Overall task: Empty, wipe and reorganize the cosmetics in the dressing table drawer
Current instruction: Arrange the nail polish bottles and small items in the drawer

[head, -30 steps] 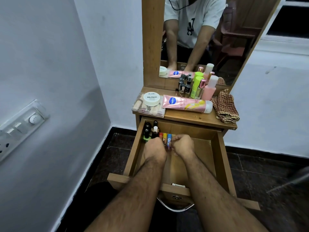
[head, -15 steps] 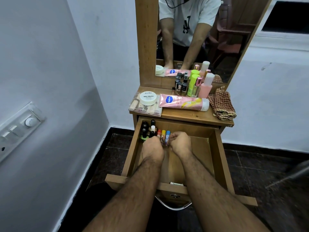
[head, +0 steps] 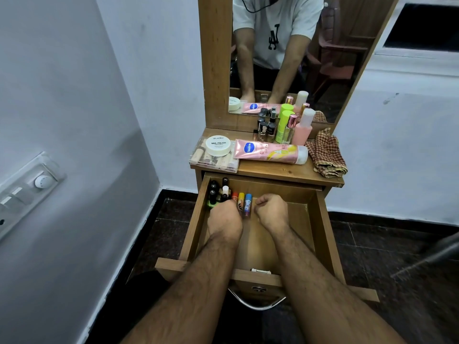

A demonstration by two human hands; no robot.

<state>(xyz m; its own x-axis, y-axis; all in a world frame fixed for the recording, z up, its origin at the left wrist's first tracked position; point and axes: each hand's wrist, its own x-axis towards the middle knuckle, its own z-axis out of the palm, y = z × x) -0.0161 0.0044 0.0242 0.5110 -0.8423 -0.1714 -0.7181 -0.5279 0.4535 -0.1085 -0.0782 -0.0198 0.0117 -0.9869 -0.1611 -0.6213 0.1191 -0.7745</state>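
Observation:
The wooden drawer (head: 320, 232) of the dressing table stands pulled out. In its back left corner stand dark nail polish bottles (head: 213, 192) and a white-capped one (head: 225, 189). Beside them lies a row of lip balm sticks, orange, yellow (head: 241, 197) and blue (head: 248, 206). My left hand (head: 224, 218) reaches down at the near ends of these sticks, its fingers hidden under the hand. My right hand (head: 270, 211) is curled into a loose fist just right of the blue stick, apart from it, with nothing seen in it.
On the tabletop lie a pink Vaseline tube (head: 268, 151), a white nail polish remover tub (head: 218, 145) on a clear box (head: 211, 161), several upright bottles (head: 283, 127) and a checked cloth (head: 325, 155). A mirror (head: 285, 45) rises behind. A wall is close on the left.
My right hand has drawn away to the right from the lip balm sticks, leaving the blue one in full view. My left hand stays at the sticks.

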